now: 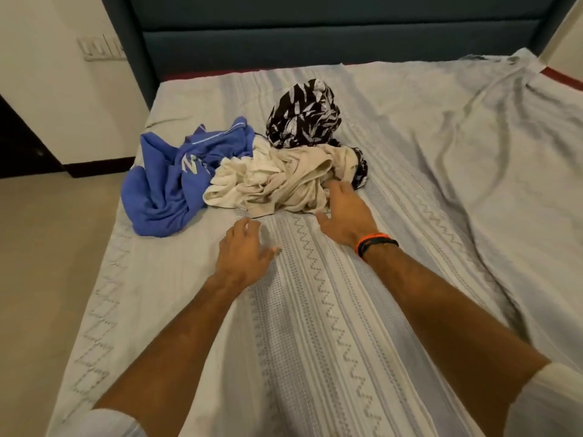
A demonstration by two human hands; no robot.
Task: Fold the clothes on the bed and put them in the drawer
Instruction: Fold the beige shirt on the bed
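Starting step: both hands reaching for pile on bed (315, 310); right hand (344, 212) grip wide, touching cream cloth (277, 181), left hand (244, 250) spread, holding nothing; next needs pinching cream cloth, pulling it free of blue shirt (170, 178)

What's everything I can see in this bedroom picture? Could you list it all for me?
blue garment: one, blue, crumpled at the left of the pile
cream garment: one, cream, crumpled in the middle, nearest the hands
patterned garment: one, black and white, bunched behind the cream one
bedsheet: one, pale grey with zigzag stripes, covering the bed
headboard: one, dark blue, at the far end
wristbands: orange and black, on the right wrist
left hand: open, over the sheet
right hand: open, fingers touching the cream garment
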